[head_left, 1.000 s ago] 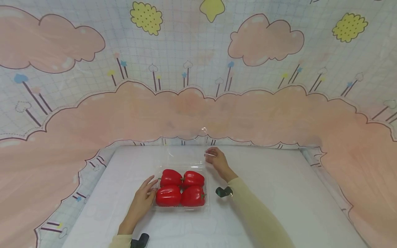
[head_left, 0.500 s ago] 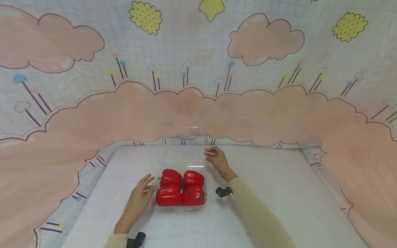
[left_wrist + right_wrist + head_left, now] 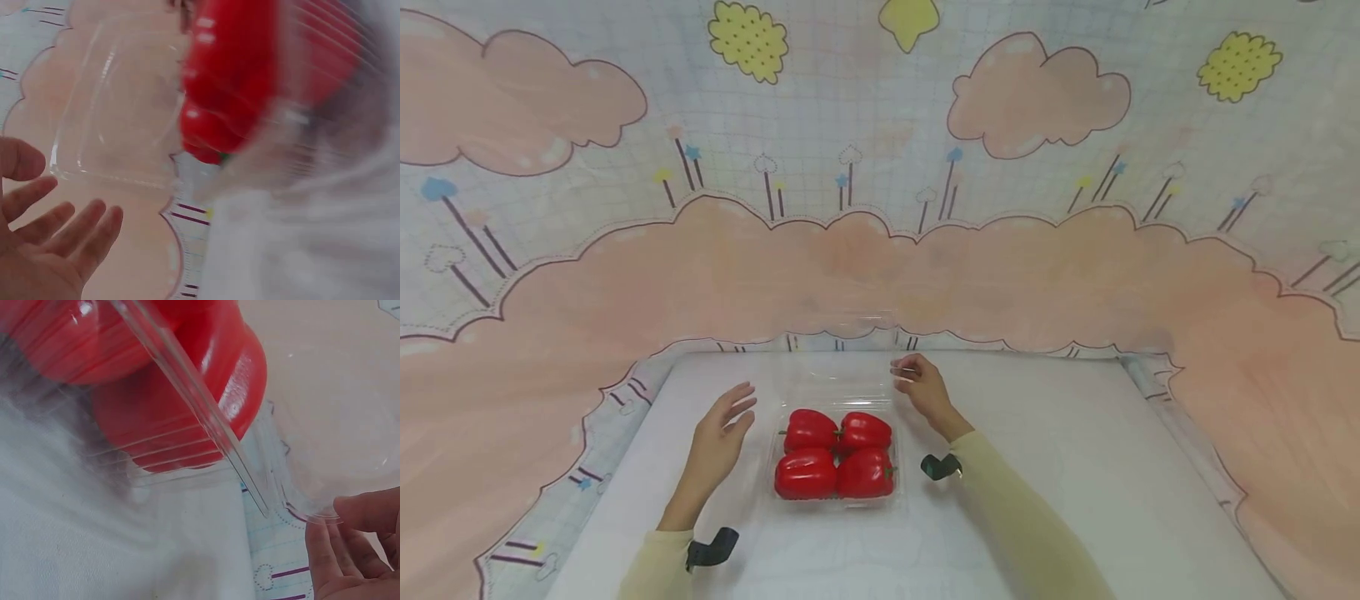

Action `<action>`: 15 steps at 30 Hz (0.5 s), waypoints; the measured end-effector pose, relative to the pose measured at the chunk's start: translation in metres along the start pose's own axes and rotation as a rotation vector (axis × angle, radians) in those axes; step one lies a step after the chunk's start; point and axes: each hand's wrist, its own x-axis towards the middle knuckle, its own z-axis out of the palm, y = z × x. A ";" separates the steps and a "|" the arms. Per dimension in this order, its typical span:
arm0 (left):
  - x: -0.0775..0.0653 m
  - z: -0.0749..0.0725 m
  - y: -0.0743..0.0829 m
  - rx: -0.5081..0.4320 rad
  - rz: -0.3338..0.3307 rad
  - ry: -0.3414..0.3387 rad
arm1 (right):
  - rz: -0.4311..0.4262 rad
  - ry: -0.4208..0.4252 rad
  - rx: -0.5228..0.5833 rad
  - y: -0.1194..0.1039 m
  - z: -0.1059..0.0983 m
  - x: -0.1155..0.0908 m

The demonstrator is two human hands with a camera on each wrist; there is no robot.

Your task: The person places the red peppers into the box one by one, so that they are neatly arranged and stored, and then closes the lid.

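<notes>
Clear plastic makes up the box [image 3: 835,492], a clamshell that sits near the middle of the white table [image 3: 1075,467] with four red peppers [image 3: 835,454] packed two by two in its base. They fill the base edge to edge, so none can roll. The lid [image 3: 842,350] stands raised on the far side, hinged along the back edge, and it is hard to make out against the pink backdrop [image 3: 550,350].

At the lid's right corner is the right hand [image 3: 921,387], fingertips [image 3: 325,550] at the rim; in the right wrist view the rim seems caught between them, likely what keeps the lid up, though the grip itself is partly out of frame.

To the left of the box, clear of it, hovers the left hand [image 3: 718,433]. Its fingers are spread and nearly straight, holding nothing. The left wrist view shows that open palm [image 3: 44,250] facing the lid, with the peppers blurred beyond.

No brand, label or readable writing shows on the box or peppers; the backdrop carries only drawn clouds, stars and biscuit shapes.
</notes>
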 end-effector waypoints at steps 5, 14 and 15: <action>0.016 -0.014 0.011 -0.063 0.008 0.055 | -0.031 0.001 -0.022 -0.001 0.001 -0.002; 0.033 -0.023 0.022 -0.055 0.060 0.052 | -0.055 -0.010 -0.038 0.000 0.000 -0.008; 0.035 -0.024 0.024 -0.068 0.056 0.054 | -0.063 -0.011 -0.039 -0.001 0.000 -0.008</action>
